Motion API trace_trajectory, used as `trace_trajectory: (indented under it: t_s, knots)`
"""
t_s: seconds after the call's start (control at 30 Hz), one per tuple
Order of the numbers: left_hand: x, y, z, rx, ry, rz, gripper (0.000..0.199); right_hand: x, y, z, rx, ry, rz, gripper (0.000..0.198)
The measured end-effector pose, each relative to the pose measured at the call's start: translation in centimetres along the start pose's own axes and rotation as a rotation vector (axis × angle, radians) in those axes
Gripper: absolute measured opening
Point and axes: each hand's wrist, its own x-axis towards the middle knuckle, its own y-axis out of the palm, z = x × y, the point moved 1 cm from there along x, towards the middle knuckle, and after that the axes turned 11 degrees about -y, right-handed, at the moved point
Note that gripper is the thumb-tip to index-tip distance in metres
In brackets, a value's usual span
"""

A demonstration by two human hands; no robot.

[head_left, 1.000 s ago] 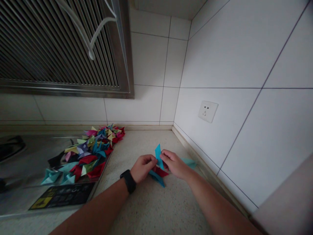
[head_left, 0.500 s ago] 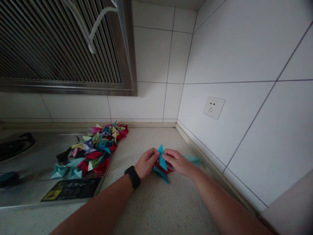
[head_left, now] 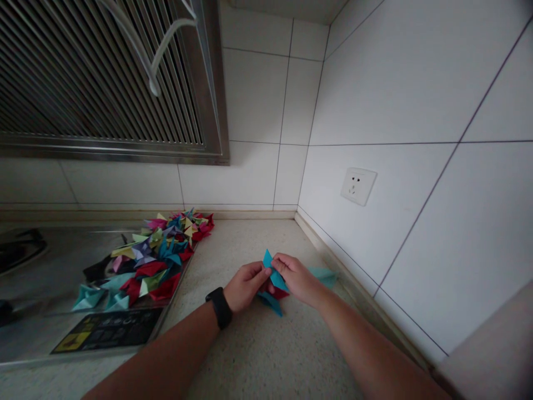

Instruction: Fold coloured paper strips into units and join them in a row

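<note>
A narrow, pointed piece of folded blue paper is pinched between my two hands above the counter. My left hand, with a black watch on its wrist, closes on its left edge. From the other side my right hand grips it, fingers bent over the upper part. Just below the hands lie a darker blue folded paper and a red folded paper, partly hidden. Pale teal paper rests behind my right wrist.
On the steel stove at left sits a heap of many-coloured folded papers. The speckled counter meets a tiled wall at right with a socket. A metal range hood with a white hook hangs over the left side.
The view has turned slightly to the right. My right fingers have shifted up and over the blue paper, which leans more to the left; my left thumb presses closer against it.
</note>
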Motion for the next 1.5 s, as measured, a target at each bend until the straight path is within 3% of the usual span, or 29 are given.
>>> trace_trajectory:
  t_s: [0.3, 0.63, 0.77, 1.03, 1.27, 1.5]
  knots:
    - [0.4, -0.9, 0.1, -0.051, -0.053, 0.027, 0.044, 0.3, 1.4, -0.8, 0.070, 0.032, -0.090, 0.041]
    - [0.7, -1.1, 0.5, -0.108, -0.042, -0.063, 0.040, -0.5, -0.3, 0.6, -0.048, 0.097, 0.110, 0.038]
    - [0.8, -1.2, 0.6, -0.161, -0.065, -0.079, 0.041, -0.4, -0.3, 0.5, -0.043, 0.121, 0.107, 0.034]
    - [1.3, -1.7, 1.1, -0.076, -0.051, -0.183, 0.039, -0.1, -0.7, -0.1, -0.289, 0.139, 0.024, 0.026]
    - [1.4, -1.8, 1.3, -0.026, -0.036, -0.260, 0.038, -0.3, -1.5, 0.9, -0.583, 0.021, -0.092, 0.019]
    - [1.5, -2.0, 1.2, -0.094, -0.038, -0.260, 0.040, -0.5, -1.7, 1.3, -0.608, -0.003, 0.000, 0.023]
